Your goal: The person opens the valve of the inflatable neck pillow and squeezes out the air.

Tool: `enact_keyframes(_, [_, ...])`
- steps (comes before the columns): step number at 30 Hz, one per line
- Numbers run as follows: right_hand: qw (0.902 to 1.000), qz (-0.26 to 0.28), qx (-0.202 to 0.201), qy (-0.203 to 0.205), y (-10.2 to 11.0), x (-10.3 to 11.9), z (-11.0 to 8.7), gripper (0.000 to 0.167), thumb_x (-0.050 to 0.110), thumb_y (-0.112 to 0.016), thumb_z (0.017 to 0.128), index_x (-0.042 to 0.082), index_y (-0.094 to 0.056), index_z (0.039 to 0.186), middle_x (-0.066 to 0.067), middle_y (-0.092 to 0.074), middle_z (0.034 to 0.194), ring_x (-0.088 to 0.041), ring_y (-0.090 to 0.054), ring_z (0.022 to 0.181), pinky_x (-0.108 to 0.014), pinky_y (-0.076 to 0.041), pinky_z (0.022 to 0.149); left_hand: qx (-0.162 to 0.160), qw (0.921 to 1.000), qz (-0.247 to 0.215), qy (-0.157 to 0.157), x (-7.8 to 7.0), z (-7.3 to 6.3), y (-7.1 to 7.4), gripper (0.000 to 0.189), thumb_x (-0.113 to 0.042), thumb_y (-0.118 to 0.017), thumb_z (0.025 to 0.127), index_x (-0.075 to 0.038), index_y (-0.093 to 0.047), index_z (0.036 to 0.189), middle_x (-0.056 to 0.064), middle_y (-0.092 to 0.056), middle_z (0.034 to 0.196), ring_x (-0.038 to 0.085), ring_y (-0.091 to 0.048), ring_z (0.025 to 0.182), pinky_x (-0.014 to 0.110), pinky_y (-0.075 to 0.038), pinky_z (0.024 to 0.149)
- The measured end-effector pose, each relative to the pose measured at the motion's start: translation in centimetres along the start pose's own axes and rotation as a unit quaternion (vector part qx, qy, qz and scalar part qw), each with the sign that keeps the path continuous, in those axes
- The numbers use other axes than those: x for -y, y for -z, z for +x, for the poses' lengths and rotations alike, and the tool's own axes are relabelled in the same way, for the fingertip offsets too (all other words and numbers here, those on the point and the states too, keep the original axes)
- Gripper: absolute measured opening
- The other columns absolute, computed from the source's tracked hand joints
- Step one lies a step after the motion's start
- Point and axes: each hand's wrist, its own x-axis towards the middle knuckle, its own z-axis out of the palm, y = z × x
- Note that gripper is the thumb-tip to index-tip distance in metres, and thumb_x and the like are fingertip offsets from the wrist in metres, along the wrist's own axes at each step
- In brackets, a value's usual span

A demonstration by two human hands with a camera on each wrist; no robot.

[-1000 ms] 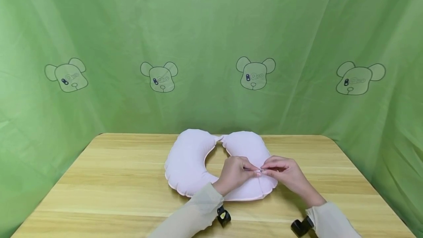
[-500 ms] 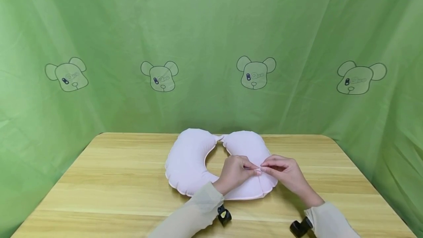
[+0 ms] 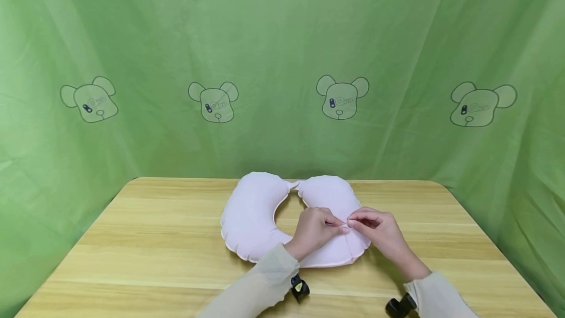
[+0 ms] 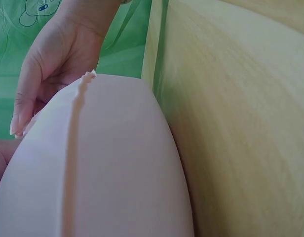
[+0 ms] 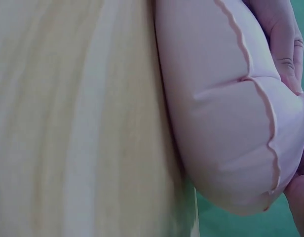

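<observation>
At the far middle of a wood-grained table (image 3: pixel 145 239) lies a pale pink neck pillow (image 3: pixel 253 210), a plump U whose rounded ends point to the far edge, with a short fabric tab (image 3: pixel 293 185) between them. Over its right side the two hands meet: the left hand (image 3: pixel 312 229) pinches the cover between thumb and fingers, and the right hand (image 3: pixel 380 229) pinches the pillow just beside it, the exact bit hidden by its fingertips. Only the head view gives the whole curve, with bare wood showing in the hollow. The left wrist view brings out instead a smooth, taut side wall and a raised peach seam (image 4: pixel 70 168) that ends in a small ruffle. In the right wrist view the seam turns wavy, and a crease (image 5: pixel 260 77) crosses it and runs toward the left hand's fingertips, where the cloth is drawn to a peak. Loose, thin beige sleeves (image 3: pixel 269 269) cover the forearms, a black device (image 3: pixel 300 288) at each wrist. Beyond the far edge hangs a softly wrinkled green cloth (image 3: pixel 273 28), printed with outlined bear heads (image 3: pixel 339 104).
</observation>
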Motion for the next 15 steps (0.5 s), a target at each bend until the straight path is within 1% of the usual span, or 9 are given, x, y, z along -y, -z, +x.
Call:
enact_keyframes(2, [1.0, 0.005, -0.005, 0.0, -0.08, 0.06, 0.0, 0.008, -0.009, -0.067, 0.08, -0.006, -0.069, 0.087, 0.004, -0.069, 0.087, -0.006, -0.062, 0.079, -0.017, -0.052, 0.067, 0.002, 1.0, -0.007, 0.004, -0.01, 0.04, 0.03, 0.011, -0.024, -0.08, 0.074, -0.015, -0.078, 0.078, -0.007, -0.07, 0.07, -0.01, -0.052, 0.058, 0.005, -0.038, 0.06])
enact_keyframes(5, [0.9998, 0.01, -0.013, 0.011, -0.16, 0.14, -0.05, 0.01, -0.011, -0.067, 0.079, -0.006, -0.069, 0.087, 0.002, -0.068, 0.088, -0.006, -0.061, 0.08, -0.017, -0.052, 0.068, 0.002, 0.9998, -0.017, 0.007, 0.02, 0.05, 0.02, 0.01, -0.023, -0.081, 0.073, -0.015, -0.078, 0.078, -0.006, -0.07, 0.07, -0.009, -0.053, 0.058, 0.005, -0.037, 0.06])
enact_keyframes(9, [0.9994, 0.011, -0.021, 0.023, -0.25, 0.13, -0.09, 0.011, -0.013, -0.068, 0.077, -0.006, -0.069, 0.087, 0.0, -0.067, 0.088, -0.007, -0.061, 0.08, -0.016, -0.051, 0.067, -0.002, 0.9999, -0.014, 0.003, 0.11, 0.08, -0.01, 0.01, -0.023, -0.081, 0.073, -0.015, -0.078, 0.078, -0.007, -0.07, 0.071, -0.01, -0.053, 0.059, 0.004, -0.037, 0.06])
enact_keyframes(15, [0.9998, 0.005, -0.018, 0.004, -0.22, -0.13, -0.07, 0.009, -0.009, -0.067, 0.08, -0.003, -0.068, 0.085, 0.0, -0.068, 0.088, -0.006, -0.061, 0.082, -0.016, -0.052, 0.072, -0.003, 0.9998, -0.017, 0.005, 0.1, 0.05, -0.01, 0.01, -0.023, -0.081, 0.073, -0.015, -0.078, 0.077, -0.007, -0.07, 0.07, -0.011, -0.051, 0.058, 0.004, -0.037, 0.059])
